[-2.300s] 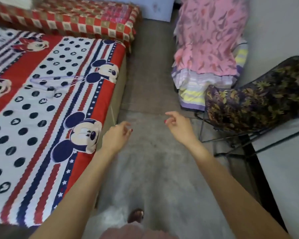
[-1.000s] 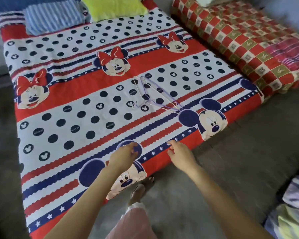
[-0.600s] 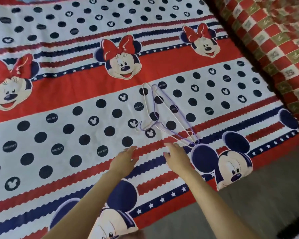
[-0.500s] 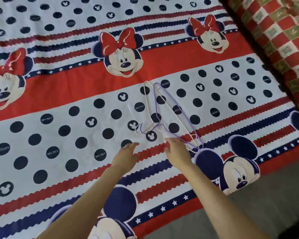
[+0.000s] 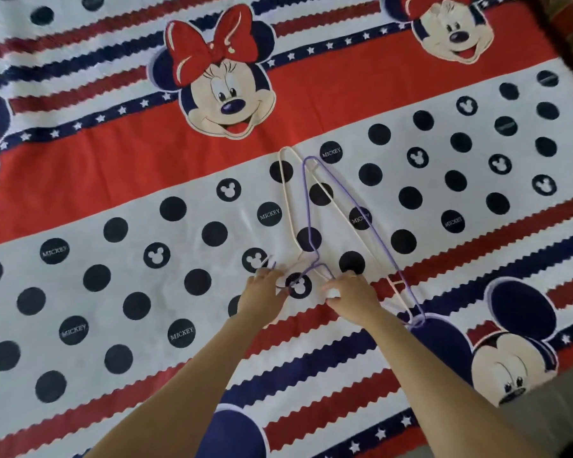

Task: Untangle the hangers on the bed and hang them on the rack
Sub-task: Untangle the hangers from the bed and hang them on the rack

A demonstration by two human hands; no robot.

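Two thin wire hangers, one purple [image 5: 311, 209] and one cream-white [image 5: 286, 193], lie interlocked on the cartoon-mouse bedsheet [image 5: 113, 180]. The left hand [image 5: 262, 294] and right hand [image 5: 351, 297] curl fingers at their hooks; actual grip unclear.

One view only, head cam, worn on the person, looking fwd and steeply down onto the red, white and navy cartoon-mouse printed bedsheet [image 5: 411, 94]. Close in: sheet fills nearly the whole frame, wide-angle bend at the edges. Both forearms enter from bottom edge, left hand [image 5: 262, 295] and right hand [image 5: 353, 297] sit just below centre, at the tangled thin purple and cream wire hangers [image 5: 311, 209]. Strip of grey floor [image 5: 549, 401] at bottom-right corner. No second view to overlap with.
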